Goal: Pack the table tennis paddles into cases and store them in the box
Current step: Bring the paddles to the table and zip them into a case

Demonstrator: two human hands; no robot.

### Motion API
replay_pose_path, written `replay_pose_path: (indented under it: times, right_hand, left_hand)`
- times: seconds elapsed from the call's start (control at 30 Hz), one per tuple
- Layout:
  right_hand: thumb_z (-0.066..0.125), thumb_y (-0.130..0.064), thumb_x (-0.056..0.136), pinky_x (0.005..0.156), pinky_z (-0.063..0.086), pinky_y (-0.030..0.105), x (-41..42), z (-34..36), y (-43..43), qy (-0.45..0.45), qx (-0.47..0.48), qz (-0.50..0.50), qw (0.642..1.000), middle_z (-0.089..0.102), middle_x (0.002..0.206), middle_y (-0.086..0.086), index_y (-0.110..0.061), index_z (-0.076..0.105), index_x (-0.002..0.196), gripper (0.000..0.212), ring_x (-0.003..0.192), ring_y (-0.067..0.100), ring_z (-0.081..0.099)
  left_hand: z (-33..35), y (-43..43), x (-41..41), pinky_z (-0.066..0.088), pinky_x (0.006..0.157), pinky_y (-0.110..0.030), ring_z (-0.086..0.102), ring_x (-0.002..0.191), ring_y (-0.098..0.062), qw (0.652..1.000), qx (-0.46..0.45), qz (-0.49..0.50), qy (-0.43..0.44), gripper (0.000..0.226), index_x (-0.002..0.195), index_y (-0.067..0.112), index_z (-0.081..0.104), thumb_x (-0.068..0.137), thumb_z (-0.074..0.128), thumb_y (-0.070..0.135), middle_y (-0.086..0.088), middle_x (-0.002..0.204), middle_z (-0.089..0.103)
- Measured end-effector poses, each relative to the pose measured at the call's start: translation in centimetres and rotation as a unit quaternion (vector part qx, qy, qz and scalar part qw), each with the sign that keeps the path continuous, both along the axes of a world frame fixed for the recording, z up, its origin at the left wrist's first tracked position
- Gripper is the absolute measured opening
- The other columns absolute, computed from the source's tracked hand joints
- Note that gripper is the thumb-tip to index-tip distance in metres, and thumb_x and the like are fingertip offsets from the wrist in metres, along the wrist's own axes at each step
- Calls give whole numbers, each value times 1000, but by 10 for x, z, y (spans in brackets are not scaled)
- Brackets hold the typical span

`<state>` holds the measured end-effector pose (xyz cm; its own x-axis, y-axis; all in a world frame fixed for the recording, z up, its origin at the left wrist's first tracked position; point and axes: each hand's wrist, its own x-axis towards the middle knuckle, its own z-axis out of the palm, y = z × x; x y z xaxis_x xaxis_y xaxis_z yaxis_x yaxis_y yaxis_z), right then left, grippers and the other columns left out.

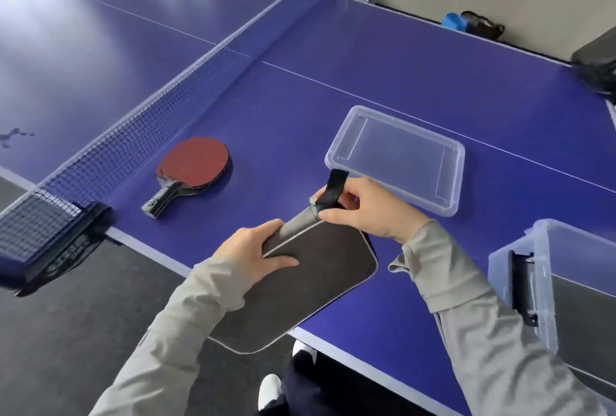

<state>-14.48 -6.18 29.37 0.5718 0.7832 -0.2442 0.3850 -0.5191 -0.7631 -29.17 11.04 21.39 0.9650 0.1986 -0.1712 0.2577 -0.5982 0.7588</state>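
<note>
A dark grey paddle case with pale piping is held over the near edge of a blue table tennis table, its lower end overhanging the floor. The case's left side is gripped near the narrow neck by the left hand, with the thumb laid flat across the top face and the fingers curled underneath. A black strap at the neck end is pinched between the thumb and fingers of the right hand and is seen standing upright.

A stack of red-faced paddles is seen lying on the table to the left of the case, close to the net, with the handles pointed toward the near edge. A shallow clear plastic lid is laid flat just beyond the right hand. A clear storage box with a black latch is seen at the right. Whether a paddle is inside the case cannot be told.
</note>
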Motion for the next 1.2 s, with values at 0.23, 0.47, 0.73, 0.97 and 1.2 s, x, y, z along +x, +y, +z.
replay_pose_path:
  times: [0.23,0.47,0.73,0.97,1.2]
  right_hand:
    - [71,-3,76,73,50,17,28,-9,4,89,106,-13,990,68,76,-5,-22,66,77,20,73,8,62]
    - [72,-5,79,55,45,18,60,-15,-16,128,135,-46,981,63,57,-4,-21,64,70,20,50,10,53]
    - [59,9,82,45,37,22,89,-24,-23,173,127,-203,955,55,54,6,-4,61,71,17,46,16,43]
    - [60,8,82,48,44,19,76,-45,-20,107,130,-349,922,60,51,-2,-7,65,73,18,41,11,48]
    - [58,6,84,51,45,15,63,-50,18,14,172,-395,902,61,55,-7,-18,64,79,25,49,7,50]
  left_hand:
    - [3,17,34,51,72,-34,58,71,-15,996,61,-60,33,35,92,34,51,71,73,51,9,74,64]
    - [-1,23,68,48,70,-33,48,64,-15,997,17,-71,38,37,88,26,55,68,78,48,1,72,59]
    - [-6,50,97,40,59,-15,46,58,-3,994,-99,-38,14,30,76,27,57,62,81,39,12,64,55]
    - [-5,107,121,49,56,-10,63,61,4,953,-286,80,-55,29,89,23,65,73,77,1,14,68,71]
    - [-12,139,142,54,57,-19,71,69,-10,919,-387,68,34,28,95,22,67,70,78,16,4,78,75]
